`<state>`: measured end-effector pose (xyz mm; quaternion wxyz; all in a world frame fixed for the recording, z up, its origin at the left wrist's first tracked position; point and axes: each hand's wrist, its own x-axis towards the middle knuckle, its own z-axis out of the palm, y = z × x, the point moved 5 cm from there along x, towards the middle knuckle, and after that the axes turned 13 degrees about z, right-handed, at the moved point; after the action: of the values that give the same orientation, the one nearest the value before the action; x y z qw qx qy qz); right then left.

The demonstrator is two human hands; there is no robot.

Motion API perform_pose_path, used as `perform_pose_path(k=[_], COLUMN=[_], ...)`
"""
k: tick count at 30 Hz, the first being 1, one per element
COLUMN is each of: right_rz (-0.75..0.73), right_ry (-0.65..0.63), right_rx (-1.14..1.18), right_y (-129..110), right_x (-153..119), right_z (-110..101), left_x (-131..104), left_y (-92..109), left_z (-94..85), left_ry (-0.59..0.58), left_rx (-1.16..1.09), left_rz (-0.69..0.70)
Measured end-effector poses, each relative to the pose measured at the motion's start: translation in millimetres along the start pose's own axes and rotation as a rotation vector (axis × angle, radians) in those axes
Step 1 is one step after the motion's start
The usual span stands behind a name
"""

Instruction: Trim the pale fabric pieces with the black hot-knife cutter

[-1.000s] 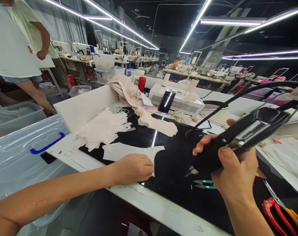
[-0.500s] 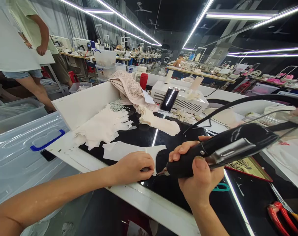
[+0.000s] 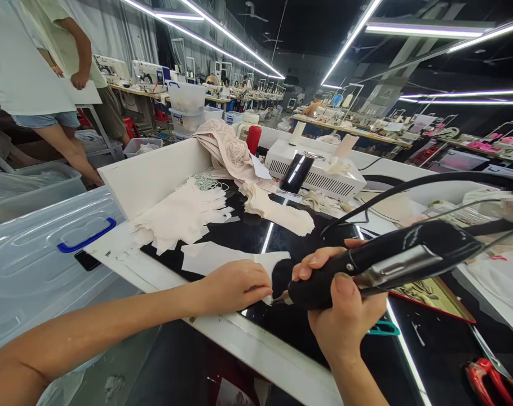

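My left hand [image 3: 242, 286] rests at the near edge of the black glossy table top [image 3: 299, 332]. Its fingers are curled together over the right end of a white fabric piece [image 3: 214, 257], which lies flat with a curved outline. In my right hand [image 3: 345, 307] is a black corded handheld tool [image 3: 392, 262] with a metal lever along its side. The thumb lies beside the lever and the fingers wrap the body. The narrow tip [image 3: 283, 298] points left, close to the fabric's corner by my left fingers; whether it touches cannot be made out.
Behind lie stacked cream fabric pieces [image 3: 180, 214], another cream stack [image 3: 279, 211], a phone [image 3: 296, 172] and a white vented box [image 3: 324, 172]. Red-handled scissors [image 3: 485, 375], a teal-handled item [image 3: 383, 328] and a tray [image 3: 438, 299] lie right. Two people stand at left.
My left fingers have closed further, hiding the dark gap seen under them earlier. The tool tip stays near the fabric's corner. The whole view has shifted slightly.
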<state>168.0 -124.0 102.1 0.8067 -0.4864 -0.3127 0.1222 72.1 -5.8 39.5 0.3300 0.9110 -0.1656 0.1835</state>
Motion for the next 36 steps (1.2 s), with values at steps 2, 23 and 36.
perform_pose_path(k=[2,23,36], right_rz=[-0.001,0.007,0.012], right_ry=[0.006,0.030,0.059], right_rx=[0.003,0.008,0.010], right_y=[-1.1,-1.7,-2.2], right_x=[-1.1,-3.1,-4.0], right_z=[-0.1,0.7,0.3], left_x=[1.5,1.8,-17.0], left_y=[1.0,0.9,1.1], left_z=[-2.1,8.6,-2.8], left_ry=[-0.008,-0.088,-0.083], left_rx=[0.002,0.257,0.294], left_rz=[-0.026,0.153,0.361])
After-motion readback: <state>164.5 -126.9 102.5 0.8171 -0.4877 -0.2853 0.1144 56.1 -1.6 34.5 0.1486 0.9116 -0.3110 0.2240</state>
